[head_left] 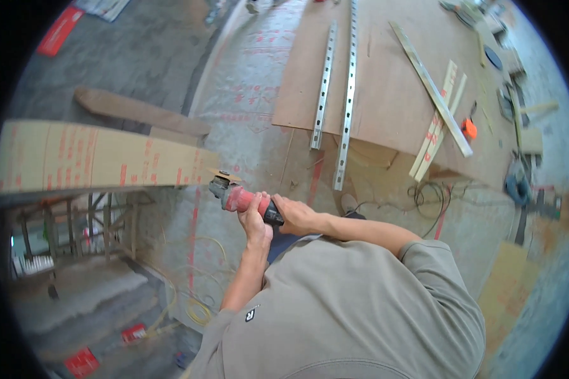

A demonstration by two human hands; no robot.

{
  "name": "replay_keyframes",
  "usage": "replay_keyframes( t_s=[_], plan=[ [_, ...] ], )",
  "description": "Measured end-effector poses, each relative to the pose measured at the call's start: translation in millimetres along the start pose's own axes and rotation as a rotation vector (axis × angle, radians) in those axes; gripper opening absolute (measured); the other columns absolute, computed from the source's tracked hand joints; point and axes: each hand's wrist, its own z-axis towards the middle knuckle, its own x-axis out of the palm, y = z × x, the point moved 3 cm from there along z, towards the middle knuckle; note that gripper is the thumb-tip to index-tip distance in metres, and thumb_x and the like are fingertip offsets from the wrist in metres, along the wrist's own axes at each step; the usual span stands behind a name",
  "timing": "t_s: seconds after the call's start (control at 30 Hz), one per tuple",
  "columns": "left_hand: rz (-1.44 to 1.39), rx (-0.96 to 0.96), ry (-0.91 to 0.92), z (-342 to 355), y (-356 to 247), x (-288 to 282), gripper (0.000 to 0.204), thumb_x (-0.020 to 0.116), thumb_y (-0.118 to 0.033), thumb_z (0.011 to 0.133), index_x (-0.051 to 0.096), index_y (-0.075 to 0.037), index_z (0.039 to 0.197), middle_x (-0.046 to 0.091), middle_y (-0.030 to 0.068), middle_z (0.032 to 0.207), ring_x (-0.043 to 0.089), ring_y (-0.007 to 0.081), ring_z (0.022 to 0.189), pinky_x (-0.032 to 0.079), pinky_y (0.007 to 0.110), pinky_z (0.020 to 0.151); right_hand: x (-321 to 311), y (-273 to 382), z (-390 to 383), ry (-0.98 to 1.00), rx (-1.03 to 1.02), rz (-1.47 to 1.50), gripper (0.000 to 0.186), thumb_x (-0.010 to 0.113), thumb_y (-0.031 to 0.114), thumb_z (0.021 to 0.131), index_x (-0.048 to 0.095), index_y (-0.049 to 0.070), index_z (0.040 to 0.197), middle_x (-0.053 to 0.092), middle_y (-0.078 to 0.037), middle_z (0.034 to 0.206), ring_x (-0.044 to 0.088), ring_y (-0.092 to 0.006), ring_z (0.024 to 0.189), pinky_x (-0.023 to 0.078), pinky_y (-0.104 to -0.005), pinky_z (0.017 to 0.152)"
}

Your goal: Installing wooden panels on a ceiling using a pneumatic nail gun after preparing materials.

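**Grinder held two-handed beside the board's end**

We find the grinder (235,197) in front of the body, just beside the near end of the board (101,158). The left hand (254,222) has its fingers wrapped around the red body; the right hand (299,216) has its fingers closed around the black rear grip. The disc (224,173) is at the far end of the tool. We cannot tell whether it touches the board or is spinning.

In our judgement, good handling here calls for keeping both grips firm, the left fingers well behind the disc, and the elbows close. We would advise light, even pressure, a stance out of the disc's line, and a check that the cord stays clear. Both hands are bare.

The plywood tabletop (376,57) carries two slotted rails (323,88) (347,95), a metal bar (430,88), pale strips (431,146) and an orange tape measure (469,129). Printed sheeting (253,76) covers part of the floor. We note tangled cables (431,201) beside the tabletop, a coiled yellow hose (198,312) lower left, and what look like steps (98,300) beyond it, a possible trip hazard.
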Motion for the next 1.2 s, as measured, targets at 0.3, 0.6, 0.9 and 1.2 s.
replay_keyframes(
  t_s=[0.3, 0.6, 0.9, 1.2],
  plan=[
    [0.167, -0.660, 0.660, 90.1, -67.9, -19.9, 0.034, 0.071, -0.006, 0.091, 0.054, -0.005, 0.121, 0.064, 0.0126, 0.121, 0.061, 0.0266, 0.117, 0.045, 0.043, 0.109, 25.4, 53.0, 35.2, -0.360, 0.194, 0.071, 0.076, 0.080, 0.016, 0.070, 0.042, 0.005, 0.135, 0.064, -0.025, 0.110, 0.063, -0.0457, 0.103, 0.053, -0.0498, 0.084],
    [0.630, -0.692, 1.054, 42.8, -65.5, 42.1, 0.027, 0.076, -0.010, 0.088, 0.064, -0.004, 0.111, 0.068, 0.0060, 0.105, 0.065, 0.0172, 0.097, 0.051, 0.035, 0.087, 48.7, 111.0, 3.1, -1.018, 0.637, -0.108, 0.080, 0.075, 0.010, 0.072, 0.038, 0.007, 0.142, 0.058, -0.019, 0.117, 0.063, -0.0418, 0.104, 0.054, -0.0508, 0.083],
    [1.004, -0.737, 1.665, -25.3, -36.9, 87.6, 0.047, 0.073, -0.004, 0.085, 0.056, 0.000, 0.129, 0.065, 0.0082, 0.118, 0.061, 0.0188, 0.107, 0.048, 0.037, 0.097, 52.8, 107.1, -70.2, -1.572, 0.870, 0.122, 0.065, 0.077, 0.014, 0.073, 0.050, 0.009, 0.132, 0.065, -0.019, 0.115, 0.064, -0.0432, 0.103, 0.053, -0.0490, 0.080],
    [1.689, 0.300, 2.183, 61.1, -11.2, 170.1, 0.057, 0.072, -0.011, 0.085, 0.054, 0.000, 0.138, 0.060, 0.0179, 0.137, 0.056, 0.0326, 0.128, 0.045, 0.043, 0.107, 85.4, 83.2, -128.1, -1.723, 0.836, 0.468, 0.055, 0.077, 0.017, 0.072, 0.056, 0.004, 0.122, 0.069, -0.019, 0.101, 0.068, -0.0358, 0.095, 0.052, -0.0410, 0.084]
  ],
)
